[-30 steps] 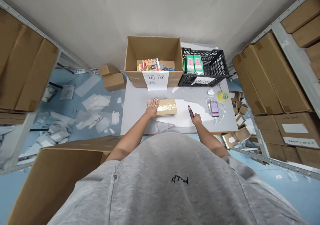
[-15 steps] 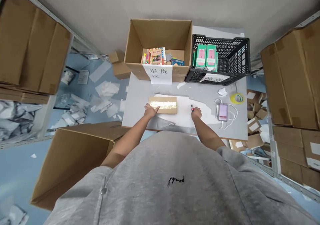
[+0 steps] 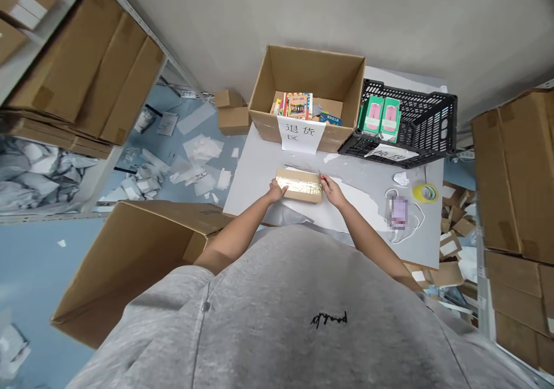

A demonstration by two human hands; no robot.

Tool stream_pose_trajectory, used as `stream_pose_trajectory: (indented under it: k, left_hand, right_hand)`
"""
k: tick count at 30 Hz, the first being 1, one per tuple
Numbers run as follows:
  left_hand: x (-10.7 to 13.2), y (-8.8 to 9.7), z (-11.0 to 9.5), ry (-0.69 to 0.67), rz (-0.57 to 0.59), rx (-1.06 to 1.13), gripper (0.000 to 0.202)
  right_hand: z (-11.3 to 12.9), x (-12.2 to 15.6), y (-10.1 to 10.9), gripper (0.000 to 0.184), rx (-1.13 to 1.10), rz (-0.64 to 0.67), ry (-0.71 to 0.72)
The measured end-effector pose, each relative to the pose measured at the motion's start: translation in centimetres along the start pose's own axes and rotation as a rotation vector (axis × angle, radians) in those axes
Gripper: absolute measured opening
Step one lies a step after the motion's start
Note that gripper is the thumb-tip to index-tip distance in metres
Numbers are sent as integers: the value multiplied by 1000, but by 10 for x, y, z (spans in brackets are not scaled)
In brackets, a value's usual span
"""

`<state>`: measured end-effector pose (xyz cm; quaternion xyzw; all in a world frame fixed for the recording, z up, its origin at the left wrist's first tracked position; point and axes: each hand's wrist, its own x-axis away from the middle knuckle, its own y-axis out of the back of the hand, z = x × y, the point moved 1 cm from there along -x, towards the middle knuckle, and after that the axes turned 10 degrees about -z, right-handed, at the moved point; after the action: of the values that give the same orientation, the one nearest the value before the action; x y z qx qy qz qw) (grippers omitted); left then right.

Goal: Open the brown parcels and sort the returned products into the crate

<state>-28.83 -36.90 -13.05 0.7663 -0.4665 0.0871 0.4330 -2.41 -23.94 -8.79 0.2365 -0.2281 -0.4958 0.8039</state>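
Note:
A small flat cardboard box [image 3: 299, 185] wrapped in shiny clear tape lies on the grey table [image 3: 255, 169], on a white plastic sheet [image 3: 367, 204]. My left hand [image 3: 276, 191] is curled round the box's left end. My right hand [image 3: 330, 189] is closed at the box's right end, touching it. A dark tip of the red and black cutter [image 3: 321, 176] pokes out past its fingers; the rest of the cutter is hidden.
At the table's back stand an open carton [image 3: 268, 83] of colourful books with a paper sign and a black crate [image 3: 428, 126] holding green and pink packs. A phone [image 3: 398, 211] with white cable and a yellow tape roll [image 3: 425, 193] lie right. A big open carton [image 3: 130, 256] stands at my left.
My right hand has moved left with the cutter from the white sheet to the box's right end. My left hand has gone from lying flat on the box to curling round its left end.

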Motion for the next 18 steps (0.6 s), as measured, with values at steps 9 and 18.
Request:
stream_pose_trajectory:
  k: [9, 18]
  left_hand:
    - [5, -3, 3, -134, -20, 126, 64]
    - [13, 14, 2, -168, 53, -48, 92]
  right_hand:
    - [66, -12, -65, 29, 63, 287, 167]
    - [51, -12, -56, 36, 151, 33, 110]
